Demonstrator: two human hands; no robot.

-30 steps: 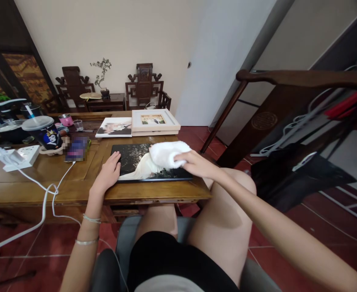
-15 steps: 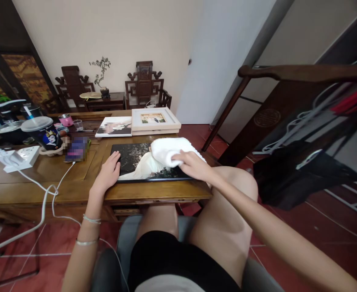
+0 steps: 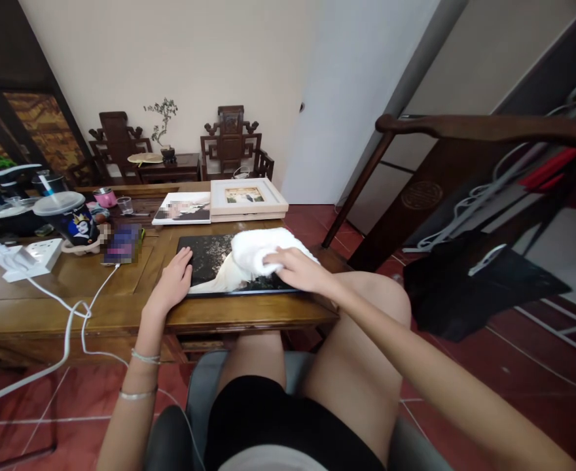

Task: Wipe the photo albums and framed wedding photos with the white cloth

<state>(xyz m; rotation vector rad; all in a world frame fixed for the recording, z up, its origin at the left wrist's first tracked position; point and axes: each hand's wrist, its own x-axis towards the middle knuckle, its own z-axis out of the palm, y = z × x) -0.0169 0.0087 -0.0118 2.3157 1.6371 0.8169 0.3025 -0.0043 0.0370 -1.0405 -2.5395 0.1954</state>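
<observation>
Gripping bunched cloth with fingers of right hand, atop centre-right of picture, with surface beneath | resting left hand, fingers straight, empty, over picture's left edge | expect soft, light cloth: pinch any fold | expect stiff, slippery picture: hold by edges

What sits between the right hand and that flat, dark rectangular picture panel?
A fluffy white cloth, held in the right hand, covers part of the picture panel in the head view.
</observation>
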